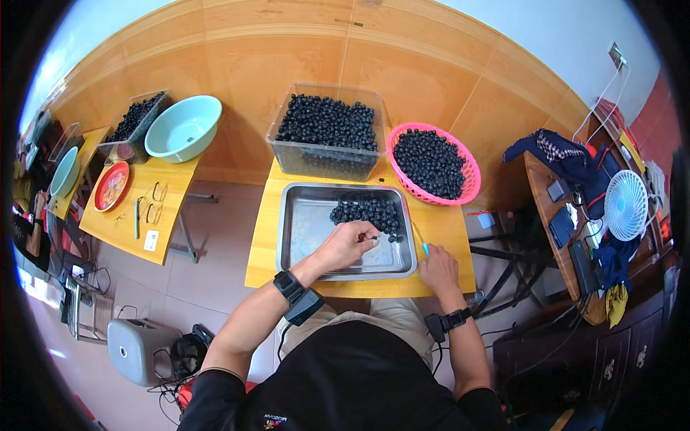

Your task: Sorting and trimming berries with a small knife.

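Berries are piled in the metal tray, one apparently pinched by the left hand, a blue-handled tool gripped by the right hand; much seems left, though whether tub or basket holds finished ones cannot be told.

On the left, a yellow wooden table is holding a round turquoise plastic basin, a round red dish, a slim teal stick and a small white rectangular card. A rounded grey box-shaped appliance is standing on the pale tiled floor. At the right, a round light-blue and white fan is standing above a brown wooden desk, and a crumpled yellow cloth is hanging near its edge. Orange-brown wall panelling is running behind.
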Demonstrator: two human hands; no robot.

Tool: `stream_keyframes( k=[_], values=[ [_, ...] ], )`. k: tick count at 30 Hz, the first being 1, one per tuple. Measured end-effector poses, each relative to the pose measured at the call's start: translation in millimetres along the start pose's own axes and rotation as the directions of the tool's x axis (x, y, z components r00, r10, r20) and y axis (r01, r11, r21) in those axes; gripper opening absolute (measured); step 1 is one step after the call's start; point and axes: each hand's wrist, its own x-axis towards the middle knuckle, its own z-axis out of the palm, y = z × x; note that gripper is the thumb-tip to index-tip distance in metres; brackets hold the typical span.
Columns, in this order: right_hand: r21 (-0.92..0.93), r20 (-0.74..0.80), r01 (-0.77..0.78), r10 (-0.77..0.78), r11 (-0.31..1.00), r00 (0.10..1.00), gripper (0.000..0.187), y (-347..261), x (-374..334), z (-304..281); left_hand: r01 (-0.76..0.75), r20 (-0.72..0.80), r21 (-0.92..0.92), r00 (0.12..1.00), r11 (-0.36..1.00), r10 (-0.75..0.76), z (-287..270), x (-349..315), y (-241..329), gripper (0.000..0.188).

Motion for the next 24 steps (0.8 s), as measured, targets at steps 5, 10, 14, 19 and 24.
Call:
stream_keyframes(
  k=[5, 10, 14, 19, 24],
  values=[
    [0.064, -0.046, -0.118, 0.121, 0.991, 0.992, 0.026, 4, -3, 3, 0.206, -0.024, -0.350, 0.973, 0.914, -0.228, 9, -11, -15, 0.013],
    [0.315, -0.078, -0.221, 0.257, 0.923, 0.963, 0.021, 11, -8, -2, 0.144, -0.088, -0.738, 0.948, 0.659, -0.305, 14, -17, -10, 0.008],
    [0.575, -0.183, -0.124, 0.275, 0.809, 0.944, 0.021, 8, -13, -11, 0.209, -0.052, -0.822, 0.898, 0.530, -0.436, 18, -17, 5, 0.009],
    [0.725, -0.224, -0.001, 0.237, 0.689, 0.945, 0.025, -28, -20, -39, 0.178, 0.043, -0.933, 0.917, 0.311, -0.396, 28, -19, 10, 0.015],
    [0.755, -0.182, 0.040, 0.151, 0.655, 0.972, 0.026, -54, -27, -59, 0.162, 0.057, -0.958, 0.916, 0.237, -0.396, 37, -22, 21, 0.016]
  ],
)
